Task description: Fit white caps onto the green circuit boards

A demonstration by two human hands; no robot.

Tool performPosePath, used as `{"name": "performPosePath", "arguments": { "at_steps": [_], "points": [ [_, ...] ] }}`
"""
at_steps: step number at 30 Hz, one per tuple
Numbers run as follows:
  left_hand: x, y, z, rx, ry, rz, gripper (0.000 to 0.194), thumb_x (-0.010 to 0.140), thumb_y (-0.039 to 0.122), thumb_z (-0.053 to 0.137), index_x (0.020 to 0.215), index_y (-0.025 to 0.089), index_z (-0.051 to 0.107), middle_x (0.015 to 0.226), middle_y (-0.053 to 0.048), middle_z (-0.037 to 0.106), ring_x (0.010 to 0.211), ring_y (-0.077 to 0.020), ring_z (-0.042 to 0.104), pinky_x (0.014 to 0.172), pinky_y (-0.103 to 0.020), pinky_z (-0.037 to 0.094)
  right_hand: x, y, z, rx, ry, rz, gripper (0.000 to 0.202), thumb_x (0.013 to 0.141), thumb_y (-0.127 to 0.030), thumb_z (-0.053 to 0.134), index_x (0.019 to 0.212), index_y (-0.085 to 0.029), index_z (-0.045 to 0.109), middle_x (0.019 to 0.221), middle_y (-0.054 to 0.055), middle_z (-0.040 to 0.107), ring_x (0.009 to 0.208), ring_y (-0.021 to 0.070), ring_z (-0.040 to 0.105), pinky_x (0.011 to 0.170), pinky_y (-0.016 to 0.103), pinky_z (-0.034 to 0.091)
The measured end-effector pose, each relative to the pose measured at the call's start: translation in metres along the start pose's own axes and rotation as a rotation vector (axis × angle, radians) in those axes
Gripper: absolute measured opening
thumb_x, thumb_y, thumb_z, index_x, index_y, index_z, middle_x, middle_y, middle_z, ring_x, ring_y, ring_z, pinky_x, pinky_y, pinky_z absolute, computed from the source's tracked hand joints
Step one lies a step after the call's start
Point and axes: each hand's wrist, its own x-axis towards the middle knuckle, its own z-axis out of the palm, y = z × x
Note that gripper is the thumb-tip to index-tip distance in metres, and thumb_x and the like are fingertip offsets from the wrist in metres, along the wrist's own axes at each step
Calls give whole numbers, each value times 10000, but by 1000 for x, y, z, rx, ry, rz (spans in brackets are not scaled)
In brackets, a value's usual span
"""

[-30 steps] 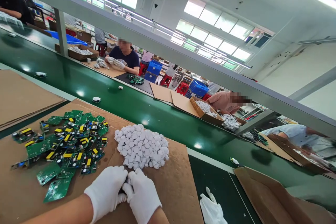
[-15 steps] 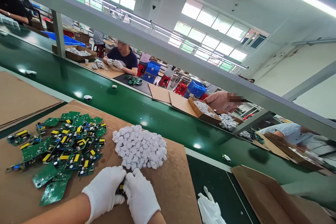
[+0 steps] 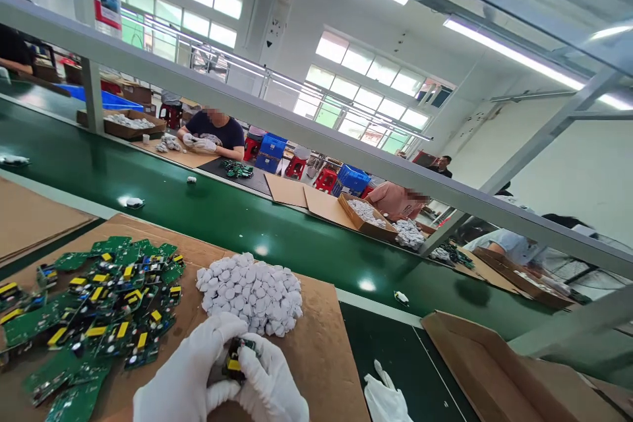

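Both of my hands wear white gloves and meet over the cardboard sheet. Between them is a small circuit board (image 3: 234,364) with a yellow component and dark parts, partly hidden by the fingers. My left hand (image 3: 190,369) curls round its left side, while my right hand (image 3: 271,376) grips it from the right. Just beyond the hands lies a heap of small white round pieces (image 3: 252,293). To the left spreads a pile of green circuit boards (image 3: 106,303) bearing yellow, blue and black components.
A green conveyor belt (image 3: 297,231) crosses beyond the cardboard sheet (image 3: 324,349), carrying a few small white-covered items. At right are a loose white glove (image 3: 386,399) and an open cardboard box (image 3: 475,356). People work across the belt, below a grey metal beam (image 3: 237,105).
The circuit board between my hands shows more clearly now, raised and turned in the fingers. The view has tilted up and shifted, so the piles appear farther left and lower.
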Motion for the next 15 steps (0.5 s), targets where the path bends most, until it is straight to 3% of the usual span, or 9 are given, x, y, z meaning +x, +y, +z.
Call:
{"name": "performPosePath", "arguments": {
  "at_steps": [6,11,15],
  "points": [
    [9,-22,7,-85,-70,162,575,676,35,609,1161,344,623,1335,-15,593,1230,-265,541,1078,-401,424,12,9,-1,36,23,-84,466,718,-592,673,999,-222,639,942,89,663,838,235,651,602,332,544],
    [6,-32,15,-82,-78,120,486,649,36,618,1055,297,671,1337,-35,604,1233,-275,548,1071,-386,434,16,24,-10,2,35,-83,464,668,-614,704,908,-222,641,860,72,661,824,225,655,648,335,541],
    [4,-29,12,-119,-115,25,668,662,89,667,1283,307,551,1384,-41,574,1265,-280,525,1092,-387,409,16,29,-14,-79,69,-114,503,716,-645,635,989,-222,632,906,82,682,834,236,659,678,363,542]
  ]
}}
